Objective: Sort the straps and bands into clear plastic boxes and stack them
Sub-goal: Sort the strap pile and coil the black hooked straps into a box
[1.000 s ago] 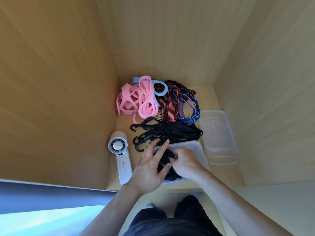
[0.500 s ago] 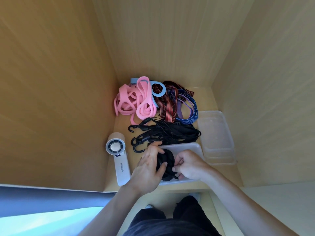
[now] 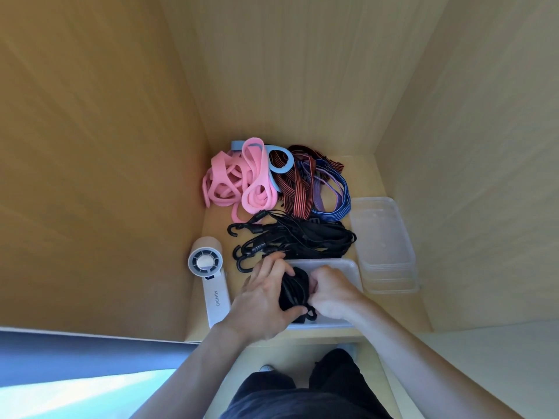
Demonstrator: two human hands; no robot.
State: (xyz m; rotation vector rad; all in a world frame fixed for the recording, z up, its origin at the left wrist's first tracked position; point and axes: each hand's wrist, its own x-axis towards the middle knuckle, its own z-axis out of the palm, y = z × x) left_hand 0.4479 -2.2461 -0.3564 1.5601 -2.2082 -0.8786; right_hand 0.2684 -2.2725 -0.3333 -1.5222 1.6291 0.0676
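Head view: the left hand [image 3: 263, 300] and right hand [image 3: 332, 294] hold a coiled bundle of black elastic cord [image 3: 295, 290] over the near end of a shallow clear plastic box [image 3: 348, 269]. Both hands' fingers [image 3: 273, 264] curl round the bundle. It looks light, soft and springy, likely to uncoil, so it is best gripped across the whole coil.

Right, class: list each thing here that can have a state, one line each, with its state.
Left hand: grips the bundle.
Right hand: pinches the bundle.
Bundle: coiled, held at the front box.
Front box: open, no lid.
Spare boxes: stacked, empty.
Hook cords: loose, unboxed.
Pink bands: heaped, unboxed.
Blue bands: loose, unboxed.
Striped straps: tangled, unboxed.
Fan: lying flat; running or not, cannot tell.
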